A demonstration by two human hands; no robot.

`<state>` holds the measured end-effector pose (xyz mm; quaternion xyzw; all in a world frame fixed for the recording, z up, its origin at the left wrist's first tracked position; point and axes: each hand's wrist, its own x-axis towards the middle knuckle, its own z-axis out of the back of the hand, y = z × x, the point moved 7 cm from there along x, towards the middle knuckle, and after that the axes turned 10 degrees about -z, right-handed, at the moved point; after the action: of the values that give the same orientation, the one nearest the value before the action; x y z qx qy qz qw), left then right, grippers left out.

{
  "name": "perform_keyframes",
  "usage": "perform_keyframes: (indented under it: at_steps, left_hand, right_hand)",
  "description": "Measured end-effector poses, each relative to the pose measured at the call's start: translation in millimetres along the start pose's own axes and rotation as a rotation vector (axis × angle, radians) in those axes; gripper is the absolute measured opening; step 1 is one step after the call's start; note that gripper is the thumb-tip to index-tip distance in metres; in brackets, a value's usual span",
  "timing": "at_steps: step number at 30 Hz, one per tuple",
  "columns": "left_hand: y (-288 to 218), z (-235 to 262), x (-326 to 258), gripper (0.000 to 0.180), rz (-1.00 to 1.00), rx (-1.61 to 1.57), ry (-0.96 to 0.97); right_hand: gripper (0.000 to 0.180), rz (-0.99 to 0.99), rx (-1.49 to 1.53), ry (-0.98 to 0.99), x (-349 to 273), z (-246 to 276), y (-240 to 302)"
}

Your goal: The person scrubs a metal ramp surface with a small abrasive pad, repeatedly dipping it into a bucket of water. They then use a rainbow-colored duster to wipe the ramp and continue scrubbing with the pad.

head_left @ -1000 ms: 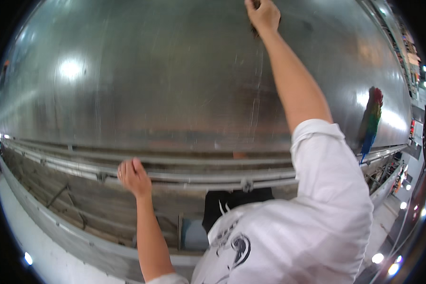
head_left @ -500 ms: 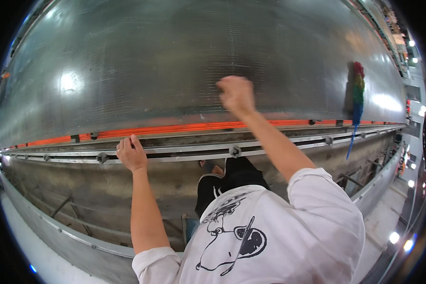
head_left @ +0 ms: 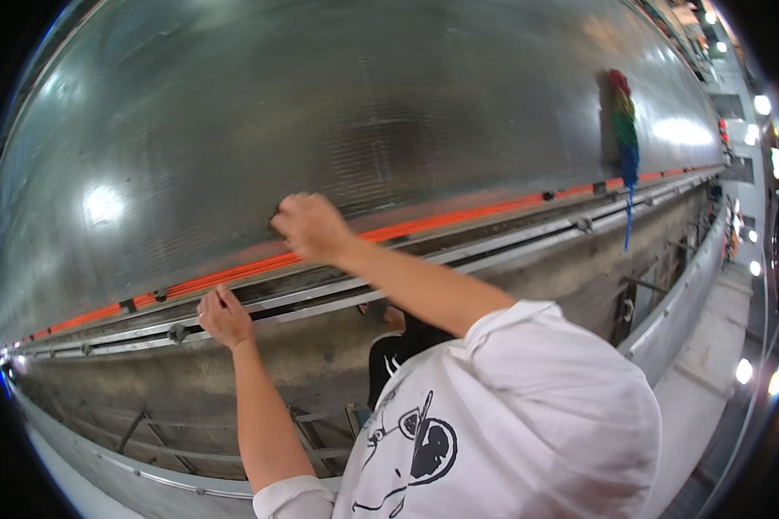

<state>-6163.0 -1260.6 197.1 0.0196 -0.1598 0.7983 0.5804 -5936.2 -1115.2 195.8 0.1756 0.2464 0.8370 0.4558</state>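
My right hand (head_left: pixel 313 228) is closed at the near edge of a wide grey metal sheet (head_left: pixel 260 104), its arm reaching across to the left. A sliver of something dark shows by its fingertips, too small to name. Further left, my left hand (head_left: pixel 225 318) hovers at or over the metal rail (head_left: pixel 312 304), its fingers curled together. Whatever those fingers hold, if anything, is hidden. Orange cords (head_left: pixel 234 274) run along the sheet's edge between my two hands.
A rainbow-coloured duster (head_left: pixel 624 130) lies on the sheet at the right, its blue handle (head_left: pixel 628 221) jutting over the rail. Knobs (head_left: pixel 178 333) sit along the rail. Below lies a brownish trough (head_left: pixel 528 285) with metal braces, bounded by a grey outer wall (head_left: pixel 679 298).
My right hand has swept left and nearer, from the middle of the sheet to its edge by the cords. My left hand stays by the rail. The whole view has tilted.
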Motion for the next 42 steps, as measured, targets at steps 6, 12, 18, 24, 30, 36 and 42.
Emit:
perform_keyframes:
  at_steps: [6, 12, 18, 24, 30, 36, 42]
  left_hand:
    - [-7.8, 6.8, -8.1, 0.032, 0.04, 0.019, 0.026]
    - [-16.2, -2.6, 1.9, 0.035, 0.023, 0.022, 0.036]
    - [-4.3, 2.8, -1.7, 0.034, 0.019, 0.055, 0.065]
    - [-12.9, 5.9, -4.7, 0.026, 0.083, 0.05, 0.082]
    - [-18.4, 5.5, 9.1, 0.023, 0.027, 0.0, 0.045]
    - [-12.2, 10.8, 5.7, 0.026, 0.035, 0.036, 0.079]
    - [-8.9, 7.4, -0.6, 0.025, 0.067, 0.032, 0.074]
  right_hand:
    - [0.017, -0.594, -0.457, -0.684, -88.4, 214.7, -278.8]
    - [0.017, -0.504, -0.263, -0.701, 80.8, 158.5, -191.5]
    - [0.019, -0.002, 0.104, -0.188, 56.0, 46.1, -70.8]
    - [0.015, -0.519, -0.262, -0.625, 66.0, 220.1, -295.7]
    - [0.028, -0.558, -0.314, -0.669, 274.0, 174.5, -260.3]
    - [0.017, 0.102, 0.105, -0.29, 319.5, -2.4, -67.6]
    - [0.026, -0.601, -0.31, -0.402, 300.5, 222.0, -313.2]
